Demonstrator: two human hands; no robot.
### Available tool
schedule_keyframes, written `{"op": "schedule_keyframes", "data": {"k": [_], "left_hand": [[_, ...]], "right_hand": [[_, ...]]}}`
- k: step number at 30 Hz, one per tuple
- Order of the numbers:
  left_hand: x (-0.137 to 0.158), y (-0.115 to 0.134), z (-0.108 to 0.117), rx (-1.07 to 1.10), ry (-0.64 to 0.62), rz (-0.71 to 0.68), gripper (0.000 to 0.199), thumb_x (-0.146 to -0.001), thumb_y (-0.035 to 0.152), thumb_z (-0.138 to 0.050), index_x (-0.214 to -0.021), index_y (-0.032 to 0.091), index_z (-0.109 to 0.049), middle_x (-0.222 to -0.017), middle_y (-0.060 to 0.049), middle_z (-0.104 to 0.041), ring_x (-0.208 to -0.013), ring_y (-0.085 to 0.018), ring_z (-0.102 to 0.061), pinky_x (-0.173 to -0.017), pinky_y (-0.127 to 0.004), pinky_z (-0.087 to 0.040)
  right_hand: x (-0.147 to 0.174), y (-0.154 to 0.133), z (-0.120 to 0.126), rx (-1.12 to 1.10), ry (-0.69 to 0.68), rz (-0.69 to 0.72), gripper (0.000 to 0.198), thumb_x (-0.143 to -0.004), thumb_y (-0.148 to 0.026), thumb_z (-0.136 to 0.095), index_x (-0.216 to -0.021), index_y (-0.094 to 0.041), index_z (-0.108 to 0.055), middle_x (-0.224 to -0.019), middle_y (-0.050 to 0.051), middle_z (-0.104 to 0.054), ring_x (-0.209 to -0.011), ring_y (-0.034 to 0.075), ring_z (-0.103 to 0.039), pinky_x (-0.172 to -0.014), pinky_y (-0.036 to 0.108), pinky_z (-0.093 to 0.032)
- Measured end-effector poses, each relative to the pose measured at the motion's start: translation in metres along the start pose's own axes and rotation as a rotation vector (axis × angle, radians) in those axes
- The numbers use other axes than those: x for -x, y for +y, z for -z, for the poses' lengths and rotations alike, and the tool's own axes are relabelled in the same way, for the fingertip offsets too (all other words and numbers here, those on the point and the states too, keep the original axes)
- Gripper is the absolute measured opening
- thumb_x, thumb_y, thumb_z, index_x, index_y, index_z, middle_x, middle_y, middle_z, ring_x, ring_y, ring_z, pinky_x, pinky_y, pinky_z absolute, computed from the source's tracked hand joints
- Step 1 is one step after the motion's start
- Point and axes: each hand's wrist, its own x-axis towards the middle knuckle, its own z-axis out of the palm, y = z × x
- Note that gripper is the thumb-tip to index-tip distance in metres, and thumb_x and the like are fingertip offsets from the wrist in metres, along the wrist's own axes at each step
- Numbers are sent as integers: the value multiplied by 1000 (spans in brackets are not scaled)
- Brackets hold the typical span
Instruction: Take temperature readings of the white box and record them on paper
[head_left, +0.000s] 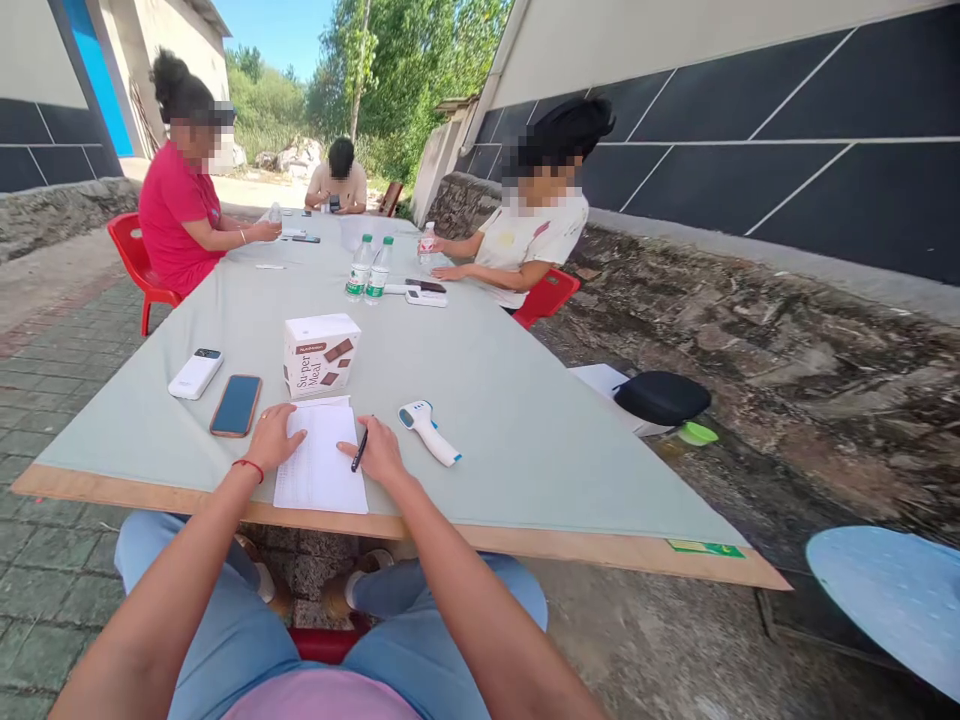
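Over my remote feed, an outdoor scene in daylight: beneath the grip (381,452), a long cloth-covered table (525,440). Left of the grip I see grey paving bricks (45,400) and a red plastic chair (129,245); to its right, a black-tiled wall (780,110) above rough stone footing (750,310); far beyond, leafy trees (420,80) and blue sky (281,30).

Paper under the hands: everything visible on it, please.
The white paper looks like several rectangular sheets, with faint marks too small to read. It lies flat on the pale table cover, close to the table's near edge and just short of the box. The left hand rests at its far left; the right hand, holding a black pen, is at its right edge.
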Motion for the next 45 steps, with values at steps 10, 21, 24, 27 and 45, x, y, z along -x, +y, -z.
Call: {"op": "schedule_keyframes", "data": {"k": [10, 21, 24, 27, 45], "left_hand": [[-55, 18, -27, -50, -185, -110, 45, -85, 19, -52, -130, 14, -48, -147, -14, -44, -137, -27, -39, -115, -42, -28], [-70, 36, -21, -120, -273, -24, 47, -88, 30, -52, -134, 18, -47, -136, -14, -52, -128, -31, -45, -106, -45, -36], [-71, 36, -17, -124, -285, -6, 41, -91, 28, -47, -130, 20, -53, -131, -12, -56, -126, -30, -47, -105, -45, -37], [-74, 35, -14, -124, -283, 25, 36, -92, 23, -41, -123, 20, -59, -128, -13, -58, -124, -31, -49, -104, -46, -38], [-81, 22, 24, 343, -299, -52, 15, -75, 25, -57, -87, 16, -61, -85, -3, -67, -81, -18, -63, -70, -28, -50]], "right_hand": [[77, 7, 15, -87, -12, 333, 52, -77, -46, -72, -118, -21, -50, -131, 15, -58, -121, 31, -54, -99, 48, -43], [99, 14, 6, -131, 46, 364, 41, -83, -37, -68, -120, -23, -55, -130, 15, -61, -122, 32, -53, -99, 52, -44], [101, 15, 6, -156, 59, 350, 39, -85, -36, -66, -120, -23, -56, -129, 13, -62, -121, 31, -54, -100, 52, -44], [103, 15, 4, -178, 80, 344, 36, -85, -36, -65, -118, -24, -58, -127, 12, -63, -120, 31, -54, -99, 52, -45], [36, -4, -12, -643, 328, -194, 30, -73, -48, -59, -85, -22, -55, -68, -1, -60, -61, 16, -59, -64, 31, -50]]}}
